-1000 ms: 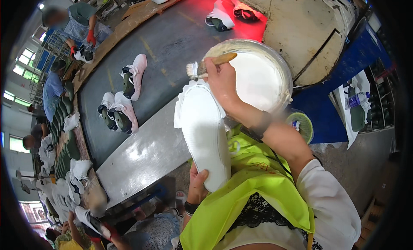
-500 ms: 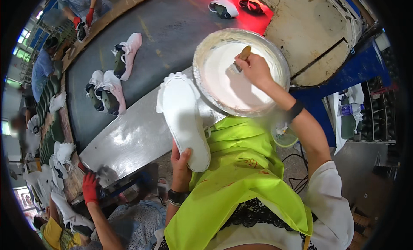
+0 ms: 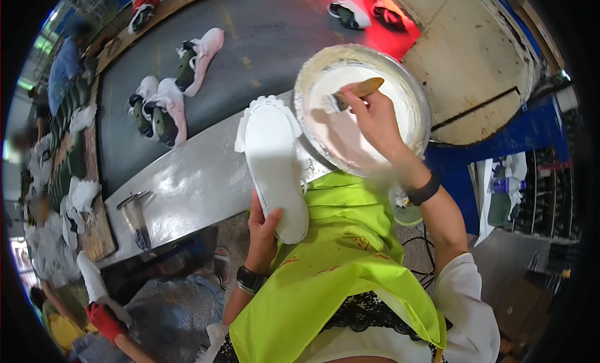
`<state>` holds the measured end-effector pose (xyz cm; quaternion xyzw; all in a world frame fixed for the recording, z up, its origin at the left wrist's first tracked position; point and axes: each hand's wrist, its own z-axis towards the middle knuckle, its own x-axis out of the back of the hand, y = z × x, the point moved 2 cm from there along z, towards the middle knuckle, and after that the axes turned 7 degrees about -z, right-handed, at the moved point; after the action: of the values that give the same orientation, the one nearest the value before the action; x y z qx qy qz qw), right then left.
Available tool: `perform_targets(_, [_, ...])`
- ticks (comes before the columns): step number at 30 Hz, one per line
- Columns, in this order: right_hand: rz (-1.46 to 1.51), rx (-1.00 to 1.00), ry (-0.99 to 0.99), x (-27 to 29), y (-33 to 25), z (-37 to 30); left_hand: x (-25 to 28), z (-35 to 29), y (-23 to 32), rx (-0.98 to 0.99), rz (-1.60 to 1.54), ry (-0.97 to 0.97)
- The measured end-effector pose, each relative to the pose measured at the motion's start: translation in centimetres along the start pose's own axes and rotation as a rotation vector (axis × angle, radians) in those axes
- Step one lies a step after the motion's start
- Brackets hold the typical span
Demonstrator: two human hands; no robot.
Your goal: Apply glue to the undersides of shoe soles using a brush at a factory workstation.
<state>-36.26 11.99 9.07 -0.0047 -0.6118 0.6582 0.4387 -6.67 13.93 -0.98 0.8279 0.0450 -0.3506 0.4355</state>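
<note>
My left hand grips a white shoe near its narrow end, thumb on the pale underside, which faces up. Ruffled white material edges the far end. In my right hand is a flat brush with a wooden handle, pinched between thumb and fingers. Its whitish bristles point left over the white liquid in a round metal basin; whether they touch the liquid I cannot tell. The basin's inner wall is crusted cream. The shoe lies just left of the basin, above the metal ledge's near side.
White-and-green shoes stand on the dark belt beyond the metal ledge. Two more sit under red light at the far end. A grey tool lies on the ledge's left end. A co-worker's red-gloved hand holds a white shoe at lower left.
The brush has tilted flatter, its bristles swinging left over the liquid. My left hand still grips the shoe. The co-worker's red glove has left the ledge for a shoe at lower left.
</note>
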Motion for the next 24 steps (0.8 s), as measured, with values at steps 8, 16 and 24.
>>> perform_targets(8, [-0.214, 0.096, -0.072, -6.3, -5.5, 0.3, -0.4, -0.1, 0.0, -0.091, 0.004, -0.051])
perform_targets(16, [-0.243, 0.049, -0.175, -3.7, -7.7, -3.1, -0.4, -0.3, 0.6, -0.086, -0.018, -0.073])
perform_targets(24, [-0.338, 0.125, -0.164, -5.0, -5.3, -4.8, -0.1, -0.3, 0.5, -0.096, 0.003, -0.079])
